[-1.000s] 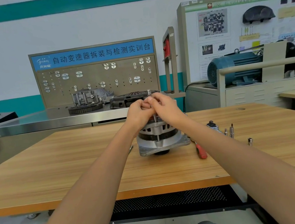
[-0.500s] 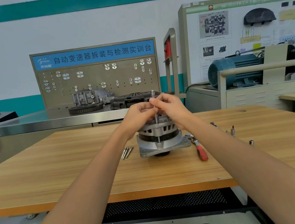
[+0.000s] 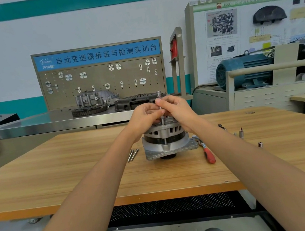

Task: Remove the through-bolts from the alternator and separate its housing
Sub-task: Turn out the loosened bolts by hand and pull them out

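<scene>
Both hands (image 3: 147,114) (image 3: 177,108) were pinched on bolt (image 3: 161,114), held upright between them above alternator (image 3: 167,142); long axis vertical, hands equally near.

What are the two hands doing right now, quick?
Left hand: fingers pinch the long bolt standing up out of the alternator.
Right hand: fingers pinch the same bolt, higher up.

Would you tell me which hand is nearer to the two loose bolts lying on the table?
Left. The left hand is above and just right of the loose bolts; the right hand is farther right, beyond the alternator.
</scene>
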